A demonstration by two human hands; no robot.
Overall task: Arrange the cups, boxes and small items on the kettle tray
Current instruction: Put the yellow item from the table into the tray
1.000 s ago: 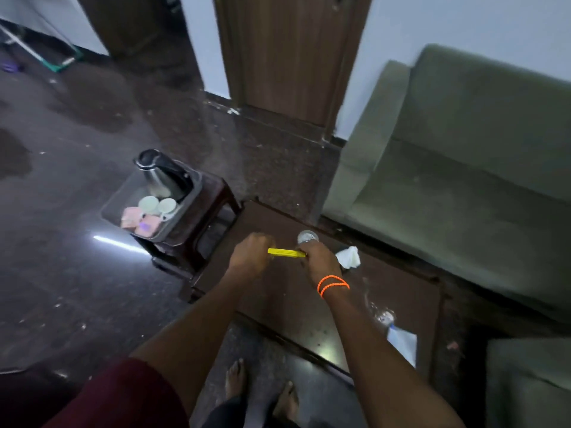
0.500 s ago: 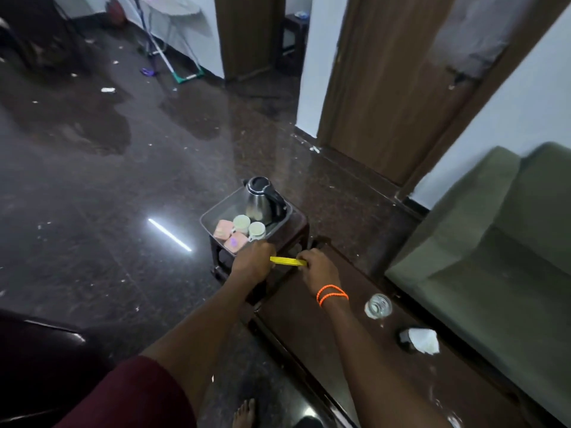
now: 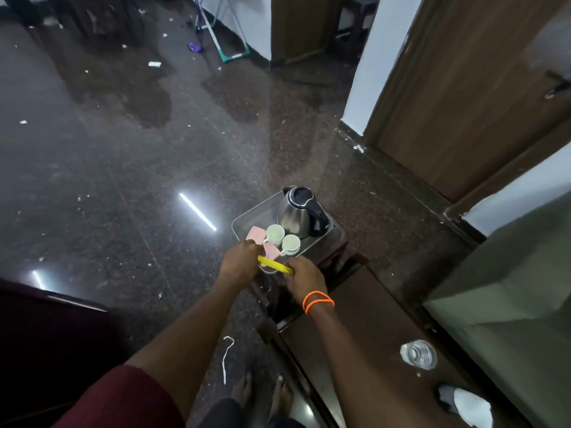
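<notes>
now, on your far left a dark floor (image 3: pixel 123 186) spreads out, shiny, with a bright strip of reflected light (image 3: pixel 197 216) on it. moving right, your left hand (image 3: pixel 239 263) is closed around one end of a thin yellow item (image 3: pixel 275 265), and it hovers over the near left corner of the kettle tray (image 3: pixel 247 213). just beyond that hand lies a pink box (image 3: pixel 257 233), partly hidden by your knuckles, and a second pink box (image 3: pixel 271 251) sits just beside it, under the yellow item. next come two white cups: the left cup (image 3: pixel 275 233) stands touching or nearly touching the right cup (image 3: pixel 290 243), both upright with their mouths facing up. behind them, at the far side of the tray, stands the steel kettle (image 3: pixel 301 215) with its black handle turned to the right. the tray rests on a small dark stand (image 3: pixel 335 254). your right hand (image 3: pixel 304 276), with orange bands (image 3: pixel 317 301) on its wrist, pinches the other end of the yellow item at the tray's near edge. further right, a low brown tabletop (image 3: pixel 364 329) carries a clear glass (image 3: pixel 418 354) and, near the bottom corner, a white crumpled thing (image 3: pixel 471 407). a green sofa (image 3: pixel 509 291) fills the right edge.
</notes>
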